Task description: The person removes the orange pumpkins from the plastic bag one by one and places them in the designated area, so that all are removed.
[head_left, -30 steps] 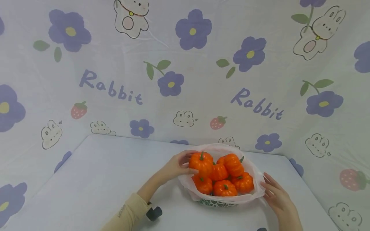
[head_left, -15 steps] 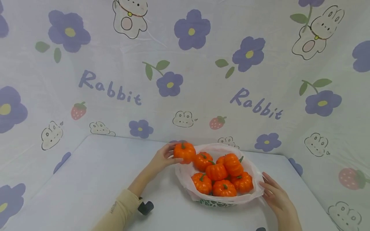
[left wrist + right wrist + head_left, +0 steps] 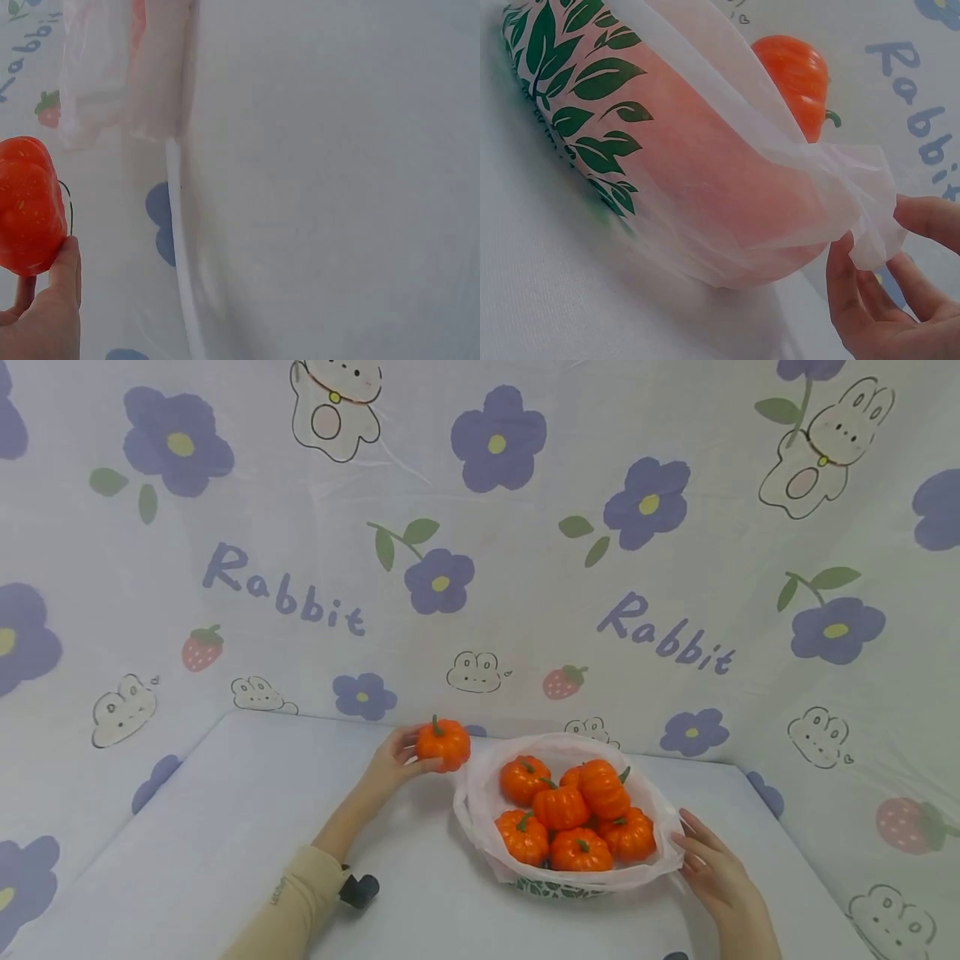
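Observation:
A small orange pumpkin (image 3: 443,745) with a green stem is gripped by my left hand (image 3: 393,760), held up left of the bowl. The left wrist view shows the fingers under this pumpkin (image 3: 28,206). Several more small pumpkins (image 3: 562,808) lie heaped in a bowl lined with a thin white plastic bag (image 3: 480,827). Green leaf patterns mark the bowl's wall (image 3: 574,82). My right hand (image 3: 716,872) is at the bag's right edge. In the right wrist view its thumb and fingers (image 3: 922,217) hold a flap of the bag (image 3: 874,217) between them.
A white table (image 3: 225,827) carries the bowl toward its back right. A white cloth (image 3: 525,543) printed with flowers and rabbits hangs behind and at both sides. A black strap piece (image 3: 360,891) sits by the left wrist.
My left hand has lifted the pumpkin out of the heap and carried it left, past the bag's rim. Another pumpkin behind it came into sight. The right hand has stayed in place.

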Demonstrator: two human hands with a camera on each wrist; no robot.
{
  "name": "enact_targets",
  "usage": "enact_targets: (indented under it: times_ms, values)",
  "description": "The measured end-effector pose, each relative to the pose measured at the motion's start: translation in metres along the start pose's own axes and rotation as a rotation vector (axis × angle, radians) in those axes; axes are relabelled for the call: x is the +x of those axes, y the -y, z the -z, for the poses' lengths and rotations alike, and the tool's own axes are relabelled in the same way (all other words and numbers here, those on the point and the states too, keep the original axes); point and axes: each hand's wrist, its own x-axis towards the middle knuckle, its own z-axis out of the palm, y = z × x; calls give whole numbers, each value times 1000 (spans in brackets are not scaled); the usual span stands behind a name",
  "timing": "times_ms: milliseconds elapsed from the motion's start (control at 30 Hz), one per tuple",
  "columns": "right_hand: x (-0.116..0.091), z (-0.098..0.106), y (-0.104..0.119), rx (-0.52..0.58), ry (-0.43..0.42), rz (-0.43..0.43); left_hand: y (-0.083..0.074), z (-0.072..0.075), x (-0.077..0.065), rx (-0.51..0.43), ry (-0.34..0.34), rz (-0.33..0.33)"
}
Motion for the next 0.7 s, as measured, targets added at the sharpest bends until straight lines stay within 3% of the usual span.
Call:
enact_targets:
  times_ms: [200,700]
  values:
    - [-1,1,0,20,1,-9,8,12,2,30,-35,48]
    - [-5,2,-9,26,-12,18,27,37,2,65,-9,82]
